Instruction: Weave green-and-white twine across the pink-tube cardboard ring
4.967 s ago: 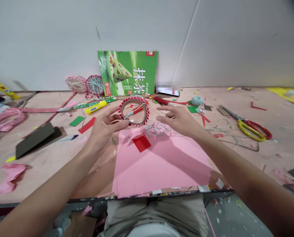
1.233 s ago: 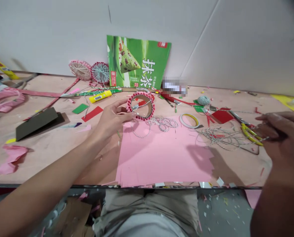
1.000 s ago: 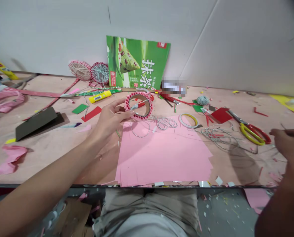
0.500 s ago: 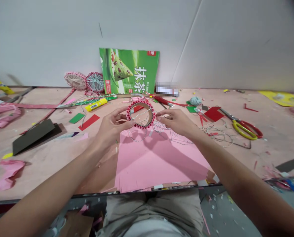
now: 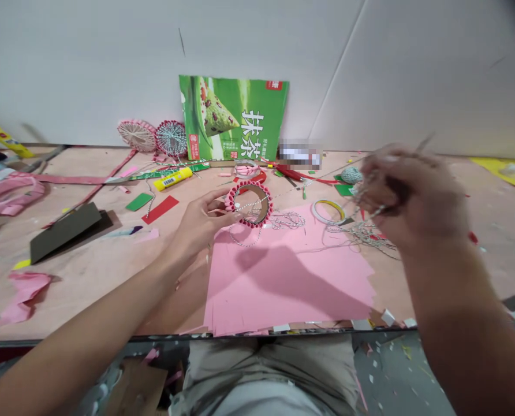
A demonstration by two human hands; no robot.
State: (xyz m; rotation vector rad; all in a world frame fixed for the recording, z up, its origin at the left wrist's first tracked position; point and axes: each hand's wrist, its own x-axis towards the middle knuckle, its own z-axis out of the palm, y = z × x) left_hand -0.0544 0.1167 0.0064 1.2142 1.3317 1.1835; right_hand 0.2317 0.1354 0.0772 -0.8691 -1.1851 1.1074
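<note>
My left hand (image 5: 201,218) holds a cardboard ring edged with rolled pink-red paper beads (image 5: 249,204), its fingertips on the ring's near side. Silver twisted wire (image 5: 257,212) crosses the ring's opening and trails down onto a sheet of pink paper (image 5: 283,277). My right hand (image 5: 413,193), raised above the table and slightly blurred, pinches a thin length of twisted wire (image 5: 381,199). A loose tangle of the same wire (image 5: 361,234) lies on the table below it. The hand hides whatever lies behind it.
A roll of tape (image 5: 329,212) sits on the pink paper's far edge. Behind stand a green printed package (image 5: 231,118) and round wire-and-paper ornaments (image 5: 171,138). A yellow glue stick (image 5: 173,178), a dark card (image 5: 64,231) and paper scraps litter the wooden table.
My right hand has risen from the ring to the upper right, now pinching wire. My left hand keeps hold of the ring, which has shifted little.
</note>
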